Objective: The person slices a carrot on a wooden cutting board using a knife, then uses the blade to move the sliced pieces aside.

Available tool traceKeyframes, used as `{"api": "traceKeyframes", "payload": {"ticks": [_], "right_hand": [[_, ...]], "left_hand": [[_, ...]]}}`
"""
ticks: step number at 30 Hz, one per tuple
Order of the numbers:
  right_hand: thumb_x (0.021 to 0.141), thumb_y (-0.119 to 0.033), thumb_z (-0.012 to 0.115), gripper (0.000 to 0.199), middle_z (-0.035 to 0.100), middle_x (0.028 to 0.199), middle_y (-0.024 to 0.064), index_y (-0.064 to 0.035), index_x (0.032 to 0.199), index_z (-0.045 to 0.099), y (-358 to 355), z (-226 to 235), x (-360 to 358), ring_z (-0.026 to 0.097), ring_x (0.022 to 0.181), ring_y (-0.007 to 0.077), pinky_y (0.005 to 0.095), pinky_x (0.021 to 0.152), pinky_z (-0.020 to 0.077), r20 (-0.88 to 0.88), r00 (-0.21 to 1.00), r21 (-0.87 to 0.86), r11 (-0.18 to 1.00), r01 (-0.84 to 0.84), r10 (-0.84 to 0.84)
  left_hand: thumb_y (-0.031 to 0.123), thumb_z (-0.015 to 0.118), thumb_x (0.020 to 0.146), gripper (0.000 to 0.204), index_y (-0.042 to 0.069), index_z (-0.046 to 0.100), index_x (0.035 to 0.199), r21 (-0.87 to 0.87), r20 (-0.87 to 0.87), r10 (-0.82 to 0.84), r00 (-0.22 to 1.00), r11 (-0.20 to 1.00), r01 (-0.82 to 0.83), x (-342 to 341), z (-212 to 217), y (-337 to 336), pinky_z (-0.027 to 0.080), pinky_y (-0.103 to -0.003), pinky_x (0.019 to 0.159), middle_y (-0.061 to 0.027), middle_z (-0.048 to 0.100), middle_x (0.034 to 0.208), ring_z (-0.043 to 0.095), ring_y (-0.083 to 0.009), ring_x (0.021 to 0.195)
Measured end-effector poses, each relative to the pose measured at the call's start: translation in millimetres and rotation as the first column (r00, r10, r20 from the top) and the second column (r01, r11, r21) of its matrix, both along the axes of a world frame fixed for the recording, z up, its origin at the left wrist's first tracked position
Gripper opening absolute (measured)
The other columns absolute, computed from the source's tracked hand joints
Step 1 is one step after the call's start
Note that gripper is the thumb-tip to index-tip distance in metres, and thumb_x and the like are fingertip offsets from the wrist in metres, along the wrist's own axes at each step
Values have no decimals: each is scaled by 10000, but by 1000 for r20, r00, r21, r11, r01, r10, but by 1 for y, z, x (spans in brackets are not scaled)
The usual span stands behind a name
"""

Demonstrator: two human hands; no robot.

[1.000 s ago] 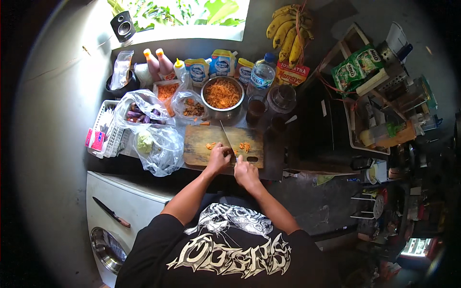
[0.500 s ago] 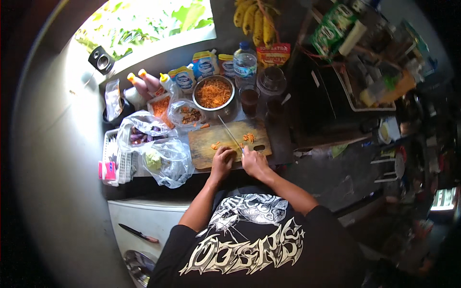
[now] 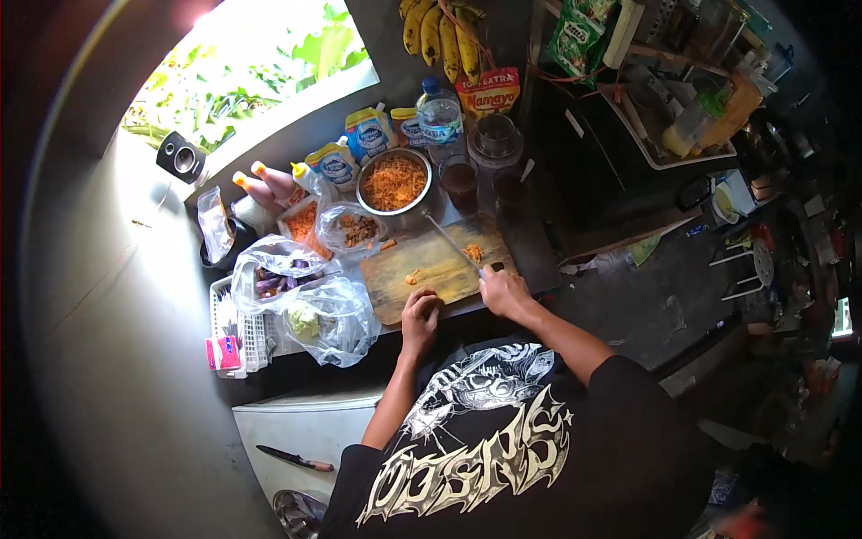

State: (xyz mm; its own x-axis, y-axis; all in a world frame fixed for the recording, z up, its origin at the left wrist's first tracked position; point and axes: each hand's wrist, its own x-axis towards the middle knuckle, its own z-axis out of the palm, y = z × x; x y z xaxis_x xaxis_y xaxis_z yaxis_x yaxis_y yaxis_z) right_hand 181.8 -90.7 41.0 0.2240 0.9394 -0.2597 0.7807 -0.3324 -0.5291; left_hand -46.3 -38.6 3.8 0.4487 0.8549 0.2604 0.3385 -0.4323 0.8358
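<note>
Brown wooden board [image 3: 433, 272] lies on the tabletop [image 3: 534, 242]; bright window [image 3: 256, 85] at ten o'clock, round steel pot [image 3: 394, 213] holding orange shreds [image 3: 393, 182] at eleven. Right hand [image 3: 505, 293] grips long knife [image 3: 454, 242]; left hand [image 3: 420, 314] curls, hold unclear.

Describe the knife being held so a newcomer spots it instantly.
Find the wooden cutting board. Over it, the right hand grips the knife, blade angled up-left toward the metal pot. Its blade looks pale grey; the other knife, dark-bladed, lies unheld on the white surface.
</note>
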Motion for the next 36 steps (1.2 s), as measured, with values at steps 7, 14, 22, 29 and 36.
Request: {"api": "traceKeyframes", "payload": {"ticks": [7, 14, 22, 29, 36], "right_hand": [[957, -307, 564, 315, 674, 895, 324, -13, 1069, 577, -7, 6, 8, 656, 896, 518, 591, 802, 515, -87, 996, 60, 998, 1, 4], [951, -302, 575, 325, 663, 903, 334, 2, 1065, 576, -8, 11, 15, 636, 912, 531, 593, 796, 500, -226, 973, 94, 995, -18, 38], [953, -308, 575, 359, 659, 924, 340, 8, 1125, 588, -15, 7, 21, 627, 931, 532, 591, 798, 493, -252, 968, 127, 991, 33, 0], [950, -320, 576, 348, 659, 907, 328, -3, 1093, 585, -15, 1, 17, 625, 925, 529, 590, 791, 489, -247, 969, 134, 991, 6, 28], [945, -335, 585, 329, 659, 904, 322, -17, 1030, 568, -19, -3, 10, 632, 916, 519, 590, 776, 491, -238, 969, 106, 994, -42, 66]], "left_hand": [[30, 721, 801, 301, 44, 687, 1099, 205, -229, 381, 896, 918, -339, -10, 13, 16, 486, -429, 918, -156, 606, 1104, 602, -349, 1046], [129, 771, 780, 281, 71, 728, 1052, -50, -398, 320, 860, 928, -369, -17, 8, 48, 515, -418, 864, -155, 632, 1000, 631, -328, 949], [115, 760, 803, 182, 58, 734, 973, 32, -388, 352, 852, 929, -369, 1, 18, 46, 526, -416, 790, -157, 640, 910, 656, -314, 856], [101, 742, 808, 140, 9, 709, 908, -27, -264, 191, 945, 978, -206, 25, 4, 37, 528, -420, 832, -172, 685, 852, 676, -336, 792], [99, 730, 794, 160, 3, 704, 919, -219, -176, 170, 970, 953, -207, 46, 9, 30, 535, -405, 893, -178, 700, 848, 693, -310, 810]]}}
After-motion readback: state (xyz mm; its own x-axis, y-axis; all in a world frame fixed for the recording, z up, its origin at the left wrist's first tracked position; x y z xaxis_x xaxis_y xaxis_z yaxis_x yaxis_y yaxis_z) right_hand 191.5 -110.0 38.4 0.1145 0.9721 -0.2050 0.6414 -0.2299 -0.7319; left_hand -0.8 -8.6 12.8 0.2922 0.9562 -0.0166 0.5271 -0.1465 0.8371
